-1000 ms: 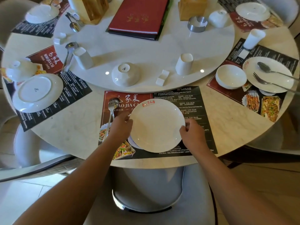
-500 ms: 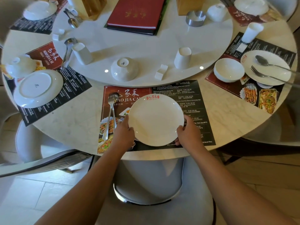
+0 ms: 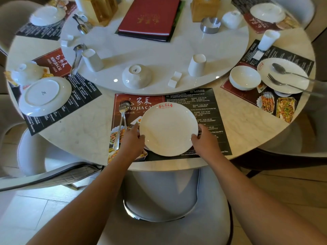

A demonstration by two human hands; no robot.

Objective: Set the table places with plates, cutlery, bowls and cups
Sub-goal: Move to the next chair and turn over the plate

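I count five plates: the plate at 6 o'clock, others at 9, 3, 11 and 1. Four bowls - three upturned. Three cups, five placemats, three forks - at least four spoons.

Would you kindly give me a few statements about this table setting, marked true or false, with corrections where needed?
1. Both hands hold the white plate by its rim, the left hand on one side and the right hand on the other. True.
2. The bowl on the turntable stands right way up. False: it is upside down, base showing.
3. A fork and spoon lie on the placemat left of the held plate. True.
4. The menu on the turntable is blue. False: its cover is red.
5. The plate on the left placemat lies face down. True.
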